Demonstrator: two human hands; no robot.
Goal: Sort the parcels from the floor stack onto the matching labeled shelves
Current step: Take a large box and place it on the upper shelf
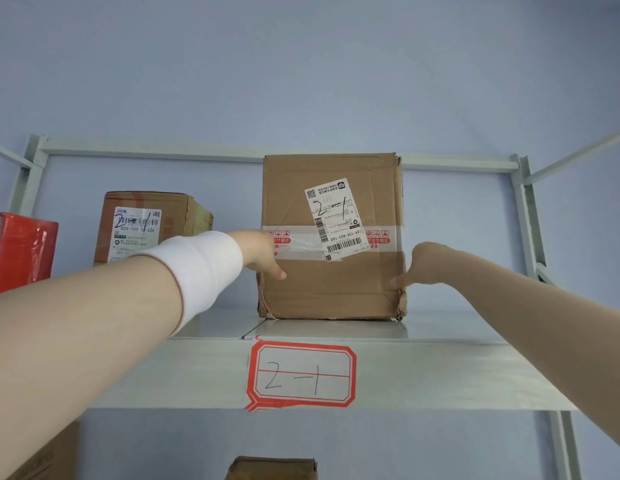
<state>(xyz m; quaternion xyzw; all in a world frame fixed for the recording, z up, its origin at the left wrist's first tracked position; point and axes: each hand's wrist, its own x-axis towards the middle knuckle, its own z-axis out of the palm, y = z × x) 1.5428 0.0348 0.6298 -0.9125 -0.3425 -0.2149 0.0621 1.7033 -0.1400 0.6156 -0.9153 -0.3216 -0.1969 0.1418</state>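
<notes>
The large cardboard parcel (331, 237) is plain brown, with a band of clear tape printed in red across it. Its shipping label (336, 220) is white with black barcodes and a handwritten black "2-1". The smaller parcel (142, 226) is brown too, with faded red stripes and a white label also marked in black. At the far left a box (21, 251) is shiny red. The metal shelf (440, 368) is pale grey, and its shelf tag (301, 374) is white with a red border and black "2-1". The wall (301, 64) is light blue. The wristband (201, 268) is white.
</notes>
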